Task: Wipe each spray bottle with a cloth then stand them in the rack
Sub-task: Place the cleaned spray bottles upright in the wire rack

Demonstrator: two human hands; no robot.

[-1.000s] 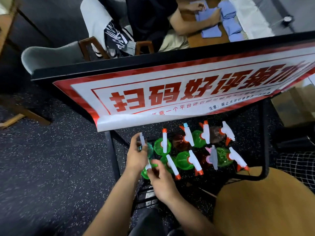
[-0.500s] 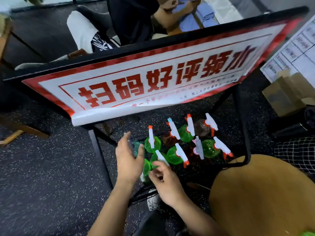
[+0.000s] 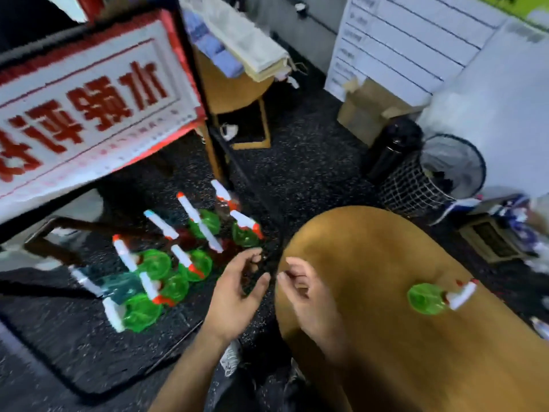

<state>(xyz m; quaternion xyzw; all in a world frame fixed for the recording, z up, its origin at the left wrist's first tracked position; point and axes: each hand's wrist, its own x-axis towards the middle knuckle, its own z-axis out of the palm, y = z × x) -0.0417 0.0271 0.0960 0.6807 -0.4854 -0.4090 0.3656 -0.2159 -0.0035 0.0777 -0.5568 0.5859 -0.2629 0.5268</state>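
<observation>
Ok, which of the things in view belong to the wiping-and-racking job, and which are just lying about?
Job:
- green spray bottle on the round wooden table, not yet racked
- spray bottles already in the black rack
- left hand and right hand, both holding nothing
- no cloth in view near the hands

Lying about:
- red-and-white sign
- mesh bin
- cardboard box

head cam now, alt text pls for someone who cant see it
Two empty hands, left hand and right hand, hover between a floor rack of green spray bottles and a round wooden table. One green spray bottle stands on the table. A red-and-white sign hangs above the rack.
</observation>
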